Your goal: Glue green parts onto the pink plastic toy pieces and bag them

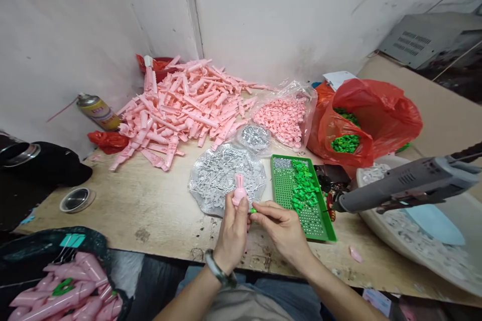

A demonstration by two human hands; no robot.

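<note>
A pink plastic part is clenched upright in the left hand, near the front edge of the worktop. A small green part is pinched by the fingers of the right hand, just beside the pink part. A green perforated tray is placed right of the hands, a clear bag of grey parts directly behind them, and a heap of pink tubes along the rear edge, with a grey glue gun at the right edge

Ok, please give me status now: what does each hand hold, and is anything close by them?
Left hand: pink plastic part held upright. Right hand: small green piece in fingertips, close to the pink part. Green perforated tray beside the right hand.
</note>
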